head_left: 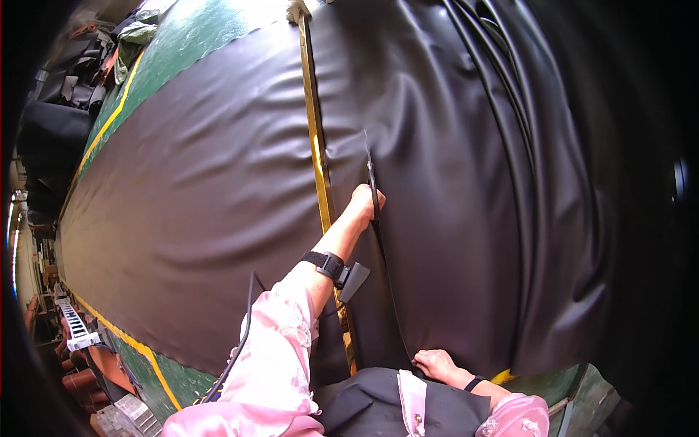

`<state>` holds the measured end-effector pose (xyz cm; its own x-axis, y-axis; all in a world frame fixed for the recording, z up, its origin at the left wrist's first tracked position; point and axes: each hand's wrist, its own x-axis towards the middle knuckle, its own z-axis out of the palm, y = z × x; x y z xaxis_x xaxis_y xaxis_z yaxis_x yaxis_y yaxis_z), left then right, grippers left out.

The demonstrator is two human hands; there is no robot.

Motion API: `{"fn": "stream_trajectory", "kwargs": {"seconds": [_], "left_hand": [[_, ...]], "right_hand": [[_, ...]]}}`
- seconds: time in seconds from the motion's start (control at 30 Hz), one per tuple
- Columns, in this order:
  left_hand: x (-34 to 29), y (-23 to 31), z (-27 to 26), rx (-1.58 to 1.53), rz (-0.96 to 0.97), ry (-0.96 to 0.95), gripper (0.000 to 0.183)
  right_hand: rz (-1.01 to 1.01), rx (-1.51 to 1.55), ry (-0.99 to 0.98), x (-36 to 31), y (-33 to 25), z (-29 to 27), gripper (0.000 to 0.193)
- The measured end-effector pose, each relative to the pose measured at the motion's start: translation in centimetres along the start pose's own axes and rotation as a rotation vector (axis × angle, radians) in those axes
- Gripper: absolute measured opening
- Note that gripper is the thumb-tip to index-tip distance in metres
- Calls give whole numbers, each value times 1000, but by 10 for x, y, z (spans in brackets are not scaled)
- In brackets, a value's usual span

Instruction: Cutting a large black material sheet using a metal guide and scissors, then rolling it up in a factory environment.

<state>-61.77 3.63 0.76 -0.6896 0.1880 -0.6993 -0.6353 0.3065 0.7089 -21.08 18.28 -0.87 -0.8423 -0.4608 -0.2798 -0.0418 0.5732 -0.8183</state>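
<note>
A wide black, leather-like sheet (218,175) spreads across the work surface, wrinkled and glossy. My left hand (368,201) reaches far forward, its fingers closed round the handles of a pair of scissors (370,166). The scissors' blades point away from me and lie at the sheet. From them a slit (391,291) runs back toward my body. At its near end my right hand (435,363) is closed on the sheet's edge, low on the right. A long gold-coloured bar (317,146) lies on the sheet just left of the scissors.
Thick folds of the black sheet (513,109) run along the right. Green floor with a yellow line (109,149) borders the sheet on the left. Dark piled material (54,138) stands at far left. A pale object (297,10), too small to tell, touches the bar's far end.
</note>
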Motion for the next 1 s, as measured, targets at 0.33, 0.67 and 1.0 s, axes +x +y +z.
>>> {"fn": "stream_trajectory", "kwargs": {"seconds": [0.33, 0.67, 1.0], "left_hand": [[64, 60, -29, 50, -18, 18, 18], [107, 109, -47, 147, -87, 89, 13], [157, 154, -63, 226, -123, 90, 11]], "right_hand": [[227, 57, -521, 49, 4, -22, 25], [737, 180, -860, 72, -1, -39, 33], [877, 252, -819, 60, 8, -26, 31]]}}
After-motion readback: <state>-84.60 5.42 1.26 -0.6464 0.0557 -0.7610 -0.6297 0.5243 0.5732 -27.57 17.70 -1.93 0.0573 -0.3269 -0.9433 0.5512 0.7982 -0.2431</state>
